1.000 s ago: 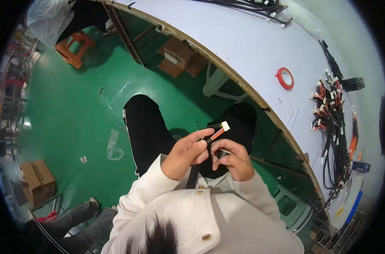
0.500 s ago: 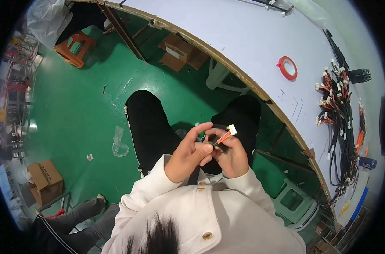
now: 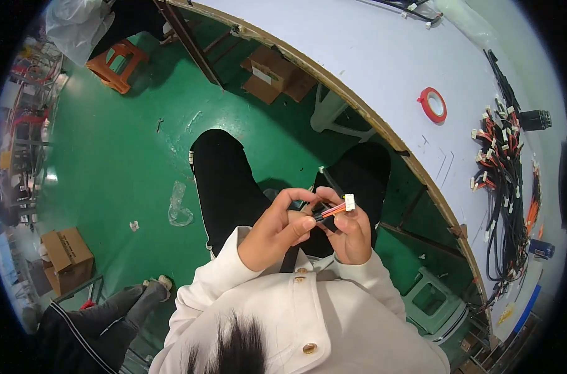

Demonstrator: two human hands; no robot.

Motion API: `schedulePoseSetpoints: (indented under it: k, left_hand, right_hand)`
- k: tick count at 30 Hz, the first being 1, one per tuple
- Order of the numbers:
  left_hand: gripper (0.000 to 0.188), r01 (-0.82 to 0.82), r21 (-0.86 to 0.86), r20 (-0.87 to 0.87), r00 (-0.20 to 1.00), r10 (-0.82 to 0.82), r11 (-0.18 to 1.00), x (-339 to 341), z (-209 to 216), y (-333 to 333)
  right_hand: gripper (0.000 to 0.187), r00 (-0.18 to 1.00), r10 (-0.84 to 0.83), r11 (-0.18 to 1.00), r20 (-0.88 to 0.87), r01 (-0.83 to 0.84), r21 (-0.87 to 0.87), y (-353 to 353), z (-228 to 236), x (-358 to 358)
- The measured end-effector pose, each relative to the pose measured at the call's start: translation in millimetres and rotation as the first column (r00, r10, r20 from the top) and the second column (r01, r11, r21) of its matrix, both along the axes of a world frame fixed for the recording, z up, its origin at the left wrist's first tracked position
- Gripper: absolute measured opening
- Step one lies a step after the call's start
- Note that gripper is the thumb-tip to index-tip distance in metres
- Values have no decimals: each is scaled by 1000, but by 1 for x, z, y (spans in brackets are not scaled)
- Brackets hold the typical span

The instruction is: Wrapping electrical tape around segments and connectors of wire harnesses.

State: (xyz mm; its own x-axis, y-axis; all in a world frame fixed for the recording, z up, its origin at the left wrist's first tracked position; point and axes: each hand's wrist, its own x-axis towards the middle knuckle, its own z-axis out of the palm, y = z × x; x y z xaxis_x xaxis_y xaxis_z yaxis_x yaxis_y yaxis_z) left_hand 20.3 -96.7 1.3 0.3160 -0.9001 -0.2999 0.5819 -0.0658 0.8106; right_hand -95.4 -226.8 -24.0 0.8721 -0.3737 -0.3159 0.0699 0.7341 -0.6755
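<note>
Above my lap, both hands are on a wire harness (image 3: 334,214). It has orange and reddish wires running from a black sleeve to a white plug connector (image 3: 349,202). My left hand (image 3: 272,232) pinches the black sleeve end between thumb and index finger. My right hand (image 3: 352,235) is curled round the wires, its thumb just below the connector. Beyond my right fingers a dark cable with a small pale tip (image 3: 323,169) sticks up. What lies inside my palms is hidden.
To the right, the white table (image 3: 383,68) bears a red tape roll (image 3: 433,105), a heap of black cables with white connectors (image 3: 502,162) and a dark blue cylinder (image 3: 541,249). A green stool (image 3: 433,299) stands lower right. Left are an orange stool (image 3: 117,65), a cardboard box (image 3: 68,258) and another person's legs (image 3: 124,311).
The connector has turned more upright and moved slightly right and down. My right thumb now shows beside the wires, and the pale-tipped cable has come into sight. The whole view has shifted slightly.
</note>
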Motion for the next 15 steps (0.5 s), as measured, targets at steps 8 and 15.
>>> schedulePoseSetpoints:
  k: [8,15]
  left_hand:
    - [23,-58,-4,-10,998,58,998,-1,7,-1]
    - [22,-24,-9,24,999,24,1000,-2,6,-1]
  right_hand:
    - [41,990,-46,998,132,52,-38,2,-3,-2]
    - [32,985,-8,995,172,26,-100,0,-5,-4]
